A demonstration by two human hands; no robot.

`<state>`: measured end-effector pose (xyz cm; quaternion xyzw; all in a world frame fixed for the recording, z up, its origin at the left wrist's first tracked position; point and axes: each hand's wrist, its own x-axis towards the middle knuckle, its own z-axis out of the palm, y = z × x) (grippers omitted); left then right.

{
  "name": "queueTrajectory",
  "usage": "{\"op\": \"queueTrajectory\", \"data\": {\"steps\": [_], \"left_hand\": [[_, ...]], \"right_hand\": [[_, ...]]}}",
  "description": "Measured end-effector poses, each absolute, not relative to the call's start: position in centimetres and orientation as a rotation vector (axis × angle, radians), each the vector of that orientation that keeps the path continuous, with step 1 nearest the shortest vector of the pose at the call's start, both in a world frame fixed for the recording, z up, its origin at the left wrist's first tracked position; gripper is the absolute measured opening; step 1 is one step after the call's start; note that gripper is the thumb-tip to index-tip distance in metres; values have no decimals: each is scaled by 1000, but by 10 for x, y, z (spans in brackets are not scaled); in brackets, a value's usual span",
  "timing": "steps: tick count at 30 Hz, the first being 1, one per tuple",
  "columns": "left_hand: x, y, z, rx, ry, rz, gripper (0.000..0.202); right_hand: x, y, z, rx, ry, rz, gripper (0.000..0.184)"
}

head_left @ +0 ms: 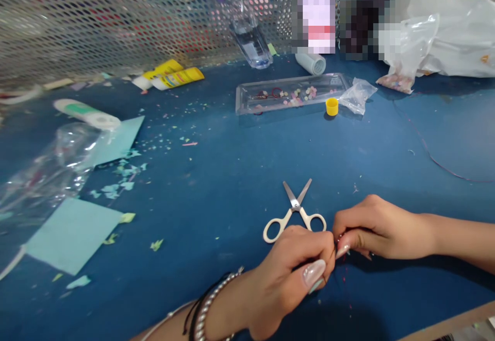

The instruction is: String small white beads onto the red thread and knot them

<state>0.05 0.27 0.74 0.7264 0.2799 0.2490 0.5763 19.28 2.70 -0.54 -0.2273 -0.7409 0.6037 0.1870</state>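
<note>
My left hand (296, 274) and my right hand (373, 230) meet at the lower right, both closed in a pinch with the fingertips almost touching. Between them runs a thin dark-red thread (344, 274), mostly hidden by the fingers, with an end hanging below. Small light specks show at the right fingertips, too small to name. Just beyond my left hand lies a pair of scissors (296, 205) with cream handles and spread blades. A clear plastic tray (247, 96) with beads and small rings lies farther back, beside a yellow cap (331, 106).
Pale blue paper squares (73, 235), paper scraps and clear plastic wrap (46, 171) lie on the left. Yellow tubes (178, 78), a water bottle (251, 39) and white bags (452, 32) stand or lie along the perforated metal panel (96, 21). A loose thread (436, 163) curves at the right.
</note>
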Motion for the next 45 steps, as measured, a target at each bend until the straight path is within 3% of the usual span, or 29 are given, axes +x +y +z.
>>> {"op": "queueTrajectory", "data": {"steps": [5,11,18,26,35,45], "left_hand": [[1,1,11,1847,735,533,28],[2,3,5,1828,739,662,27],[4,2,-3,1849,716,736,30],[3,5,-5,1740,749,555,41],[3,0,-11,1561,906,551,25],[5,3,-9,1410,904,626,24]], "right_hand": [[192,25,-5,-677,-2187,1567,20],[190,25,-4,-809,-1878,1865,12],[190,26,-4,-846,-1556,2034,20],[189,26,-6,-874,-1323,2150,24],[186,25,-4,-868,-1124,2254,33],[185,29,-2,-775,-1035,2228,30]]}}
